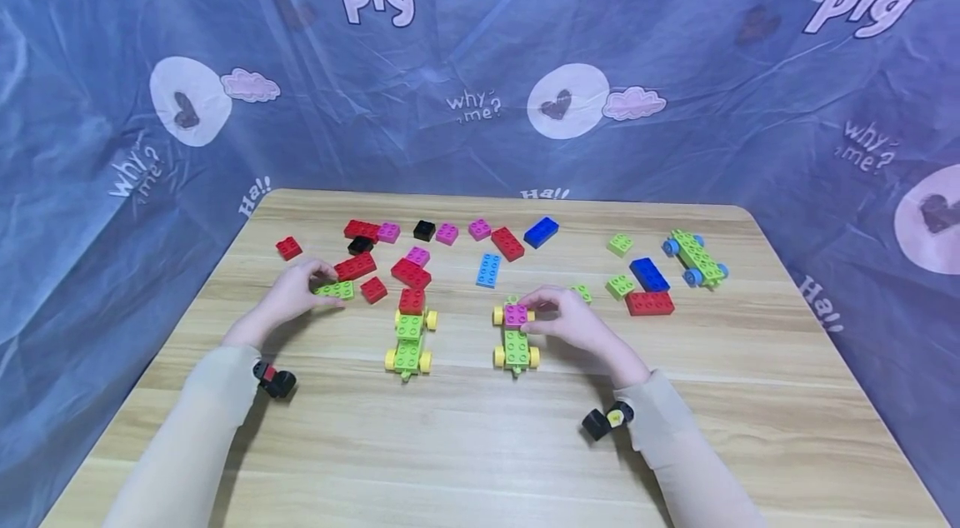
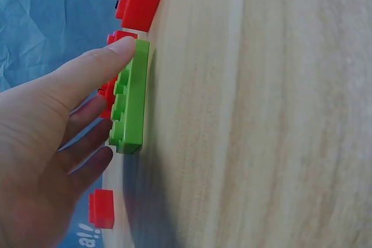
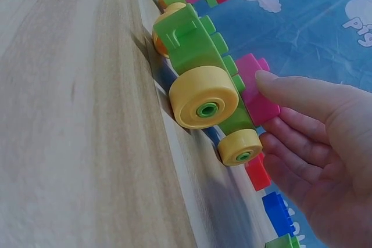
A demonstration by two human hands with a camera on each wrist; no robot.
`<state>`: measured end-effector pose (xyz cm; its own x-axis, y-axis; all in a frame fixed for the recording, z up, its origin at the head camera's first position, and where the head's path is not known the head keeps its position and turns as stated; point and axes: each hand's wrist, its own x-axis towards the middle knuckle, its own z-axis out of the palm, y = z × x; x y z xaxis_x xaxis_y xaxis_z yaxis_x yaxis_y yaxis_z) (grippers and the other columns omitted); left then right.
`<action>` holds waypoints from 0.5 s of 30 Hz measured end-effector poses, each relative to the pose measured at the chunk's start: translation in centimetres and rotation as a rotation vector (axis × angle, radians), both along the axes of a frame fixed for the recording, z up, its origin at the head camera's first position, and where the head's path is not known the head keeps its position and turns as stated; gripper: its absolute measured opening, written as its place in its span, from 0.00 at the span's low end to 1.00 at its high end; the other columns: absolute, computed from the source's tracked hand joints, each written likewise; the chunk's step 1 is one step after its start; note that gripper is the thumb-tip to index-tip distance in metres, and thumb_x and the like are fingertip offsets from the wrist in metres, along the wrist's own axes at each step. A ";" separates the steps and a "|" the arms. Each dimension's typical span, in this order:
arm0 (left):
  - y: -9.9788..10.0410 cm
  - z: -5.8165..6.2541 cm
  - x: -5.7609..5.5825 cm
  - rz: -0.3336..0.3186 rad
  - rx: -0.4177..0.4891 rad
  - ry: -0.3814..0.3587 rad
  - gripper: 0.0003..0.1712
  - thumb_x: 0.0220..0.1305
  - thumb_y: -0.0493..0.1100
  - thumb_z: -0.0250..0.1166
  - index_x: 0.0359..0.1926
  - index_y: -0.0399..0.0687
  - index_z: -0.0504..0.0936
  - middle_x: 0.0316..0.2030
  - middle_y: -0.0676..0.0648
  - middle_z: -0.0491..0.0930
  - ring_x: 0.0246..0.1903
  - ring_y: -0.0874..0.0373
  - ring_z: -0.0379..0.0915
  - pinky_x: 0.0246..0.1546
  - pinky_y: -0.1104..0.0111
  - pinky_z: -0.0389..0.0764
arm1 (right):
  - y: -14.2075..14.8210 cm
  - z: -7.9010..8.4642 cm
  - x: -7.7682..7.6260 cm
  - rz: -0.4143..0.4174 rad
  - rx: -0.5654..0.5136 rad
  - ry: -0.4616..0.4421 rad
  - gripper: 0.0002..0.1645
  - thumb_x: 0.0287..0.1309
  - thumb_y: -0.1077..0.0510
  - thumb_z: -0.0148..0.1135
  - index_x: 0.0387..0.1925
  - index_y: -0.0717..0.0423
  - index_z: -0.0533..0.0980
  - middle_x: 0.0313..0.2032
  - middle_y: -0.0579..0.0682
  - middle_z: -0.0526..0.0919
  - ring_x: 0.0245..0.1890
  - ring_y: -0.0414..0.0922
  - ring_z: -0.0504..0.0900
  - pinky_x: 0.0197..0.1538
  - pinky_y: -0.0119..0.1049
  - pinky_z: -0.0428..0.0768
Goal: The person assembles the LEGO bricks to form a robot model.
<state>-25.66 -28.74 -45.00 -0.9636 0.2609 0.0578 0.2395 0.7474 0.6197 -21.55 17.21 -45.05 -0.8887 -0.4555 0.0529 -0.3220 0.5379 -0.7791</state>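
Note:
My left hand point(image 1: 294, 295) is at a long lime-green brick point(image 1: 335, 290) on the table's left. In the left wrist view the thumb tip lies over one end of this brick point(image 2: 133, 103), with the other fingers loosely bent beyond it. My right hand point(image 1: 572, 316) pinches a pink brick point(image 1: 516, 315) seated on the far half of a lime-green toy car base point(image 1: 517, 351) with yellow wheels. The right wrist view shows the thumb against the pink brick point(image 3: 256, 91). Left of it stands another yellow-wheeled green car point(image 1: 407, 355), with bricks stacked up to a red brick point(image 1: 412, 301).
Red, pink and black bricks lie scattered behind the cars, including a red brick point(image 1: 411, 273) and a black brick point(image 1: 424, 230). A light blue brick point(image 1: 488, 270) lies mid-table. A blue-wheeled green car base point(image 1: 696, 257) stands at right, near a red brick point(image 1: 650, 303).

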 end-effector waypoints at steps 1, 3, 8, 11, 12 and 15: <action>0.0 -0.1 0.0 -0.003 -0.005 -0.004 0.26 0.47 0.40 0.77 0.45 0.33 0.77 0.45 0.35 0.79 0.50 0.37 0.75 0.56 0.47 0.73 | 0.0 0.0 0.0 0.001 -0.002 -0.002 0.23 0.51 0.55 0.71 0.49 0.58 0.79 0.47 0.53 0.84 0.50 0.52 0.80 0.58 0.52 0.75; -0.1 -0.2 0.0 -0.007 -0.014 -0.010 0.25 0.48 0.39 0.76 0.45 0.33 0.77 0.45 0.35 0.79 0.49 0.38 0.75 0.56 0.47 0.72 | 0.0 0.0 0.0 -0.002 -0.001 -0.011 0.23 0.51 0.55 0.71 0.49 0.58 0.79 0.47 0.53 0.83 0.50 0.52 0.80 0.58 0.52 0.75; -0.2 -0.4 -0.1 -0.032 -0.038 -0.006 0.22 0.49 0.38 0.75 0.44 0.32 0.78 0.45 0.34 0.78 0.48 0.39 0.74 0.55 0.47 0.72 | 0.0 0.1 0.1 -0.017 0.011 -0.032 0.23 0.51 0.54 0.71 0.49 0.57 0.79 0.48 0.53 0.83 0.51 0.52 0.80 0.59 0.52 0.75; -0.4 -0.4 0.0 -0.046 -0.052 -0.011 0.20 0.51 0.36 0.73 0.44 0.32 0.78 0.45 0.34 0.78 0.47 0.39 0.74 0.54 0.47 0.72 | 0.0 0.1 0.1 -0.016 0.012 -0.032 0.23 0.51 0.54 0.71 0.49 0.57 0.79 0.48 0.53 0.83 0.51 0.52 0.80 0.59 0.52 0.75; -0.4 -0.4 0.0 -0.049 -0.055 -0.015 0.20 0.52 0.36 0.72 0.44 0.32 0.78 0.45 0.34 0.79 0.47 0.40 0.75 0.53 0.47 0.73 | 0.0 0.1 0.1 -0.014 0.012 -0.030 0.23 0.51 0.54 0.71 0.49 0.57 0.79 0.48 0.53 0.83 0.51 0.52 0.80 0.59 0.52 0.75; -0.4 -0.4 0.0 -0.056 -0.061 -0.022 0.18 0.53 0.35 0.71 0.44 0.32 0.78 0.43 0.34 0.79 0.45 0.41 0.75 0.52 0.48 0.74 | -0.1 0.1 0.1 -0.009 0.012 -0.023 0.23 0.51 0.54 0.71 0.49 0.58 0.79 0.48 0.54 0.83 0.51 0.52 0.80 0.58 0.51 0.75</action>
